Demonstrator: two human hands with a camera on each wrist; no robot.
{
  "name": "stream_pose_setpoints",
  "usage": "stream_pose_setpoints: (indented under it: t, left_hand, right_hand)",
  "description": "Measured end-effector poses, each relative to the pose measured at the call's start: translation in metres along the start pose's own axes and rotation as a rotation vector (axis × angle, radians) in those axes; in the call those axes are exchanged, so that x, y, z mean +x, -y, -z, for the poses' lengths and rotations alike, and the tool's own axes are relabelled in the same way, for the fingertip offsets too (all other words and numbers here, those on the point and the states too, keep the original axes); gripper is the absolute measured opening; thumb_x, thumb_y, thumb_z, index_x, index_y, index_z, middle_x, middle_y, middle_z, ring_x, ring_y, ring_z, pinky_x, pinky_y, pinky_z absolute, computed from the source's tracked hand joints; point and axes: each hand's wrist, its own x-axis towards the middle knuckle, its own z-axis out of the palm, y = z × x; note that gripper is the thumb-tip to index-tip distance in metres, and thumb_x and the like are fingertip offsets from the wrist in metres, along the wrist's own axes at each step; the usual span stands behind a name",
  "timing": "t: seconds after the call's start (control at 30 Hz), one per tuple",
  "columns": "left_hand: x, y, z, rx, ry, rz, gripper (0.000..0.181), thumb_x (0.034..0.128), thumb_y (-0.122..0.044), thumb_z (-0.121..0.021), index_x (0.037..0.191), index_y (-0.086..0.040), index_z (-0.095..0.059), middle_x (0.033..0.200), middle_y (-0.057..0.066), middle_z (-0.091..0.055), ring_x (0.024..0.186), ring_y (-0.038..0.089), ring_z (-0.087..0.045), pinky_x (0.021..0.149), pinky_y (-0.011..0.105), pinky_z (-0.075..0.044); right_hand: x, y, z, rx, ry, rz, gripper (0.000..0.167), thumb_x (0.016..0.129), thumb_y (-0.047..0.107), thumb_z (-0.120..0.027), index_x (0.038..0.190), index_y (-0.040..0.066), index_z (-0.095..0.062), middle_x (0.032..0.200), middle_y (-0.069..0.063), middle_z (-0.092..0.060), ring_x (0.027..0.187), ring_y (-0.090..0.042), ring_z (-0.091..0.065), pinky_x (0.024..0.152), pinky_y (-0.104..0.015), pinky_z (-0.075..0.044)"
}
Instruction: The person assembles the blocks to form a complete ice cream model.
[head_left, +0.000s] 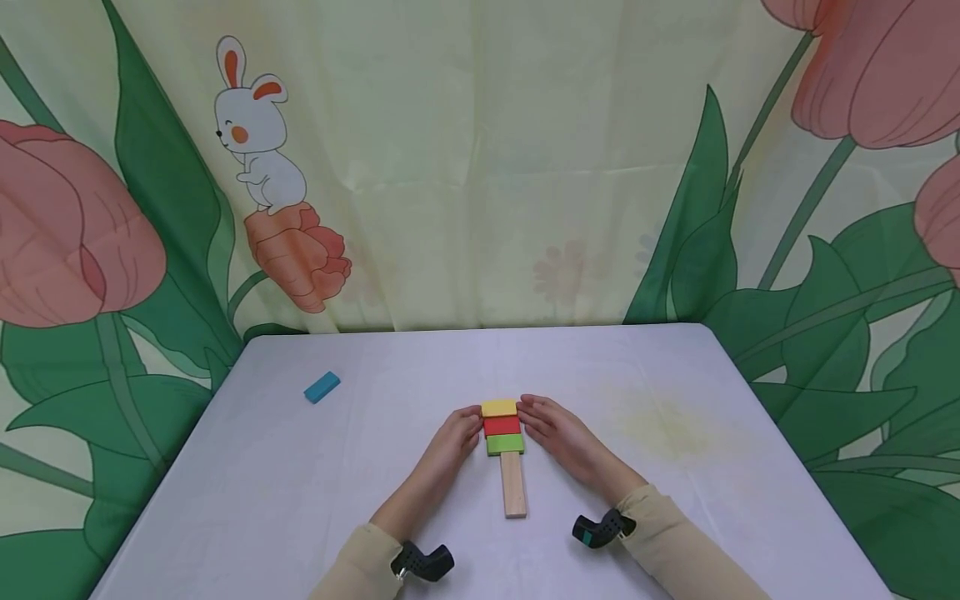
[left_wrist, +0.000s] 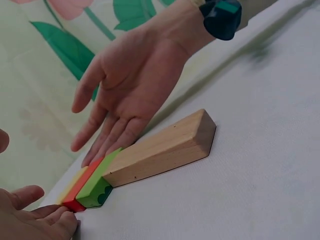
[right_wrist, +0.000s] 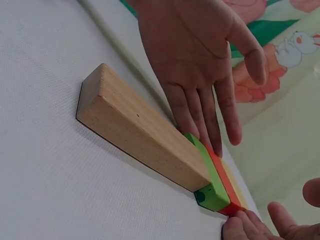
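A yellow block (head_left: 498,408), a red block (head_left: 502,426) and a green block (head_left: 505,443) lie side by side in a short stack flat on the table. From the green one a plain wooden block (head_left: 513,485) runs toward the person, like a stem. My left hand (head_left: 456,440) touches the left ends of the coloured blocks with its fingers fairly straight. On the other side, my right hand (head_left: 558,433) has extended fingers against their right ends. In the right wrist view, the left hand's palm (right_wrist: 192,50) faces the blocks.
A blue block (head_left: 322,387) lies apart at the table's far left. White cloth covers the table (head_left: 360,467). Behind its back edge hangs a curtain (head_left: 480,167) printed with tulips and a rabbit. Each wrist wears a black camera band.
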Motion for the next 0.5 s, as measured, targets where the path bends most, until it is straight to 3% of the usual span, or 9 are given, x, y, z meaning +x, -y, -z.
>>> stream_pose_setpoints:
  t: [0.27,0.5]
  left_hand:
    - [-0.0041,-0.0015,-0.0030,0.013,-0.002,0.021,0.057,0.1077,-0.037,-0.045,0.155,-0.006,-0.039,0.162,0.013,-0.040,0.152,0.028,-0.039,0.124,0.044,-0.034]
    - [-0.0032,0.0003,-0.0024,-0.012,0.010,0.005,0.057,0.1084,-0.033,-0.044,0.154,0.000,-0.039,0.163,0.017,-0.037,0.154,0.033,-0.035,0.125,0.046,-0.032]
  right_hand:
    - [-0.0037,0.0000,-0.0005,-0.021,-0.007,0.005,0.056,0.111,0.031,-0.041,0.159,0.004,-0.030,0.166,-0.019,-0.032,0.155,-0.033,-0.032,0.125,-0.045,-0.029]
    - [-0.0039,-0.0014,-0.0021,-0.033,-0.009,0.006,0.056,0.111,0.030,-0.042,0.158,0.002,-0.030,0.167,-0.019,-0.031,0.155,-0.034,-0.031,0.125,-0.045,-0.028]
